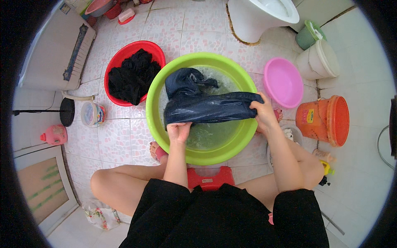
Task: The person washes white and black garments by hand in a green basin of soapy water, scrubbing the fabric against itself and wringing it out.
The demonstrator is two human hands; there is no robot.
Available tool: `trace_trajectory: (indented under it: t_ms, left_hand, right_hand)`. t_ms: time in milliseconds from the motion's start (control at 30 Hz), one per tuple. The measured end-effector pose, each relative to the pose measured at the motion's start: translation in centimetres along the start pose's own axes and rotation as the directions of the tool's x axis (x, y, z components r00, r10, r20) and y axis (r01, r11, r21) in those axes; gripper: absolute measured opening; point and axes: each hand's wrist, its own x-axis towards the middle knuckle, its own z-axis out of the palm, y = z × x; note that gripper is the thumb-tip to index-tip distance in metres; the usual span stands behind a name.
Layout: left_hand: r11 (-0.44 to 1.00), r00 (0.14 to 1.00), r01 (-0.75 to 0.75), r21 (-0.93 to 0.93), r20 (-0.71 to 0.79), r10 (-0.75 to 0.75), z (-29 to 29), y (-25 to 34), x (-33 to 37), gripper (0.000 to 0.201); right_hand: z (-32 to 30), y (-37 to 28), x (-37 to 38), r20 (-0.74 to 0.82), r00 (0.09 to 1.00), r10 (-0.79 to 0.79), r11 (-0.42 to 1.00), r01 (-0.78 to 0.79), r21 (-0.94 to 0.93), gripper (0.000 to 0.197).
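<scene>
Wet, dark blue trousers (211, 108) lie across a large lime-green basin (153, 136) of sudsy water. One long section, which looks like a leg, is stretched sideways above the water, while the rest bunches up at the basin's far left. My right hand (264, 110) is closed round the end of that section, over the basin's right rim. Closed at its near left edge, my left hand (179, 131) grips the cloth, its fingertips partly hidden by the fabric. Cloudy water (211, 136) shows below the stretched part.
A red basin (162, 53) of black clothes (134, 76) touches the green one at left. To the right are a pink basin (283, 82), an orange bucket (326, 120) and a white bucket (317, 60). A toilet (260, 20) stands beyond; a red stool (211, 177) is near me.
</scene>
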Motion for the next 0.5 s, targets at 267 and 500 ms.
trace_trajectory:
  t_ms: [267,500]
  left_hand:
    - [0.919,0.927,0.166,0.358,-0.373,-0.022,-1.2,2.7,-1.3,0.044]
    - [0.624,0.648,0.441,0.645,-0.71,0.276,-4.4,-0.7,-1.5,0.061]
  right_hand:
    - [3.2,12.2,5.5,0.045,0.927,-0.371,0.641,0.291,-0.71,0.052]
    - [7.4,14.9,1.3,0.31,0.919,0.241,0.154,0.279,-0.948,0.061]
